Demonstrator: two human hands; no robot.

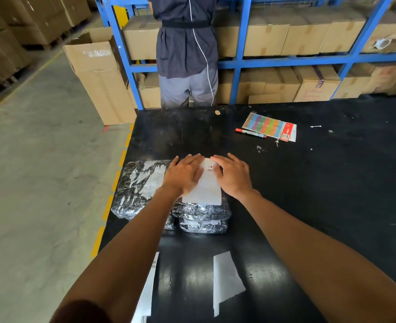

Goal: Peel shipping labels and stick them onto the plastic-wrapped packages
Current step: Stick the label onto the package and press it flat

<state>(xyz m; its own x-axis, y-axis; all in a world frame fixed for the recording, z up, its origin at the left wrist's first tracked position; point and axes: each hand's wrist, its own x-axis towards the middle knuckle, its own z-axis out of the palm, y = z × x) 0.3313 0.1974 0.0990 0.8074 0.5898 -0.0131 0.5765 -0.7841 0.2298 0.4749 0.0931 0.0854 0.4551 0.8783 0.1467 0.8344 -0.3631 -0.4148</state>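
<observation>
head view: a person's two bare hands press a white shipping label flat onto the top plastic-wrapped package of a small stack on a black counter. the left hand lies palm down over the label's left edge, its grip slack, fingers straight and spread, holding nothing. the right hand lies palm down on the label's right edge, grip likewise open, fingers extended and pressing rather than pinching. a barcode shows on the label between the two hands. a second wrapped package, already bearing a white label, sits just beside the stack on its left, near the counter's left edge. a lower package peeks out beneath the stack's near side. closer to the camera, a white sheet lies on the counter between the forearms, and more white sheets lie partly hidden under the left forearm. farther back on the counter, well apart from the packages, a red-capped marker lies touching a pack of coloured tabs. beyond the counter a second person in dark clothing stands facing blue shelving stacked with cardboard boxes. an open tall carton stands on the concrete floor at left.
</observation>
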